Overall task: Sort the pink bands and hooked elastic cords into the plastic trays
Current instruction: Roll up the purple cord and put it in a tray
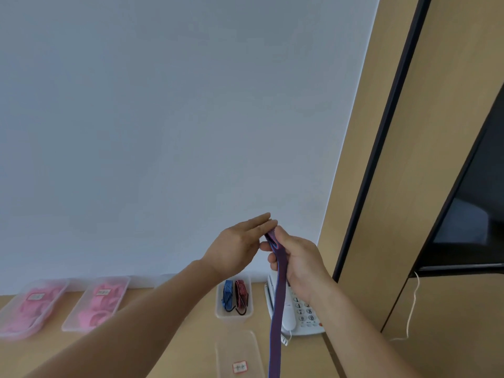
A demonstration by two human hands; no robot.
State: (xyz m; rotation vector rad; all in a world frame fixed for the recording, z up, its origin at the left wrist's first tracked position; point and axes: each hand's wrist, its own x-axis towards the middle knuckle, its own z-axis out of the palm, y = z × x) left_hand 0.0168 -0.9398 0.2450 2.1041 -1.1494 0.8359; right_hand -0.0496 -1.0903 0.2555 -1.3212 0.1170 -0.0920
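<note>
My right hand [297, 264] grips the top of a purple striped elastic cord [278, 309], which hangs straight down past the frame's bottom edge. Beside it, my left hand [240, 246] has straight fingers that touch the cord's upper end. Both hands are raised in front of the white wall. On the wooden desk below stands a clear tray [246, 316] holding a blue and a red hooked cord. At the left, two clear trays [32, 309] [95, 304] hold pink bands. A lidded, labelled tray [240, 353] lies at the front.
A white desk telephone [300, 312] sits on the desk to the right of the cord tray, partly behind the hanging cord. A wooden cabinet [409, 186] with a dark screen rises at the right. A thin white cable [411, 309] dangles there.
</note>
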